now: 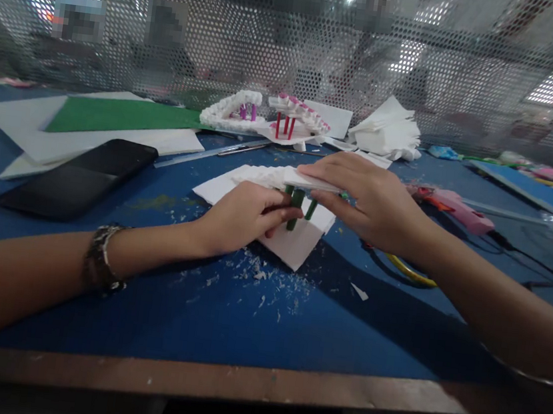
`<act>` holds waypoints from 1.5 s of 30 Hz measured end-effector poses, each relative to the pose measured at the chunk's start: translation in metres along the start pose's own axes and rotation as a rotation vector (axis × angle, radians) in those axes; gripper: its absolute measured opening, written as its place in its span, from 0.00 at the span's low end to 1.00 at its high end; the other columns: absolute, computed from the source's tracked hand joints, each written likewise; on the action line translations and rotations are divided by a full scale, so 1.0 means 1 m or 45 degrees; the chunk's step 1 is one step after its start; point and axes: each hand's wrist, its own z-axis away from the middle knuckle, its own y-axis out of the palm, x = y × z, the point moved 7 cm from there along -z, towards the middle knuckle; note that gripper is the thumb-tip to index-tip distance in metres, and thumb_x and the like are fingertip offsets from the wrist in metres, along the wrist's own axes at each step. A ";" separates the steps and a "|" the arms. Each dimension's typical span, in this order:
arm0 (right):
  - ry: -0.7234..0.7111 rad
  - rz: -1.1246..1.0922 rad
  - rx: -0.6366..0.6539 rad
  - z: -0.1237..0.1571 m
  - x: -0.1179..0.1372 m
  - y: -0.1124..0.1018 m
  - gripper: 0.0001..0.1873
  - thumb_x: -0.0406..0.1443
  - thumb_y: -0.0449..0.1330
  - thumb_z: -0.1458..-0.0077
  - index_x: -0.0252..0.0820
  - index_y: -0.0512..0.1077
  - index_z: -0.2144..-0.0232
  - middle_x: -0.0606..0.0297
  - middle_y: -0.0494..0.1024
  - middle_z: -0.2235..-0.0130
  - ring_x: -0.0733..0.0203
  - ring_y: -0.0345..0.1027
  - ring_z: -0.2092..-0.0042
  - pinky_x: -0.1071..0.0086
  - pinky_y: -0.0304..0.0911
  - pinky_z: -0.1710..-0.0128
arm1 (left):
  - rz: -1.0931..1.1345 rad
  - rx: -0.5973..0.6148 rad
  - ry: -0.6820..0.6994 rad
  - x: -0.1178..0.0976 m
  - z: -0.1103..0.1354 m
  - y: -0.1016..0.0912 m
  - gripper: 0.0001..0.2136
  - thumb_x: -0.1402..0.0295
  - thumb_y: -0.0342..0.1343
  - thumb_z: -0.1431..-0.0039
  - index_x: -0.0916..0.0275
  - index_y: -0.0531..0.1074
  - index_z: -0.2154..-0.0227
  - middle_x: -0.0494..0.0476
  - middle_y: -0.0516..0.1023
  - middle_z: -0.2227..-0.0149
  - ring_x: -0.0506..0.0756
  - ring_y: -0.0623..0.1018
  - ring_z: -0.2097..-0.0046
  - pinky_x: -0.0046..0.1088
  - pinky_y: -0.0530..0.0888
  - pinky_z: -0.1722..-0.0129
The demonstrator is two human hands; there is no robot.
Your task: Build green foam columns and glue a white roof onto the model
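A small white paper model with green posts stands in front of me on a white base sheet (297,253). My left hand (239,219) is closed, its thumb and fingers pinching a green post (294,217). Over the posts lies a white paper top (285,176) with a bumpy edge. My right hand (372,188) is closed on the right side of this top, fingers above and thumb beneath. Another green post (311,209) shows between the hands. The back of the model is partly hidden.
A black phone (83,176) lies left, near a green sheet (126,118) on white sheets. Behind stand a white-and-purple model (222,112) and one with red posts (286,127). At right is a pink glue gun (467,212) with a cable. White scraps (267,283) litter the blue table (240,337).
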 end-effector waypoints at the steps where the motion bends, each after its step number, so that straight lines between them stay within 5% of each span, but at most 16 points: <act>1: 0.003 0.002 0.007 0.000 0.000 0.000 0.17 0.39 0.47 0.42 0.40 0.67 0.54 0.58 0.73 0.56 0.56 0.65 0.55 0.60 0.60 0.56 | 0.006 0.004 -0.027 0.001 -0.001 0.000 0.16 0.67 0.48 0.43 0.65 0.67 0.84 0.46 0.67 0.87 0.45 0.68 0.82 0.20 0.61 0.79; 16: 0.006 -0.008 0.079 -0.001 0.002 -0.001 0.17 0.38 0.46 0.42 0.43 0.67 0.54 0.58 0.74 0.57 0.54 0.66 0.55 0.57 0.62 0.57 | 0.056 0.032 -0.096 0.007 -0.003 0.004 0.12 0.67 0.47 0.43 0.66 0.73 0.74 0.46 0.66 0.87 0.46 0.67 0.82 0.22 0.61 0.79; 29: -0.048 0.132 0.160 0.002 0.007 0.001 0.17 0.34 0.44 0.42 0.40 0.65 0.54 0.57 0.72 0.55 0.54 0.65 0.55 0.56 0.58 0.55 | 0.150 0.019 -0.086 0.007 -0.002 0.004 0.12 0.67 0.48 0.43 0.65 0.70 0.78 0.46 0.66 0.85 0.45 0.67 0.81 0.21 0.62 0.78; 40: 0.018 0.023 0.115 0.008 0.008 -0.003 0.23 0.34 0.50 0.46 0.43 0.57 0.47 0.55 0.65 0.50 0.52 0.59 0.49 0.56 0.57 0.52 | -0.096 -0.062 -0.100 0.010 0.006 -0.016 0.08 0.63 0.53 0.49 0.62 0.74 0.71 0.47 0.71 0.81 0.46 0.67 0.79 0.21 0.61 0.77; 45: -0.010 0.030 0.109 0.009 0.006 0.001 0.21 0.35 0.50 0.46 0.37 0.60 0.48 0.53 0.66 0.52 0.53 0.59 0.49 0.57 0.56 0.51 | -0.303 -0.106 -0.077 0.018 0.006 -0.026 0.07 0.65 0.53 0.48 0.62 0.73 0.74 0.50 0.73 0.76 0.48 0.69 0.75 0.22 0.60 0.76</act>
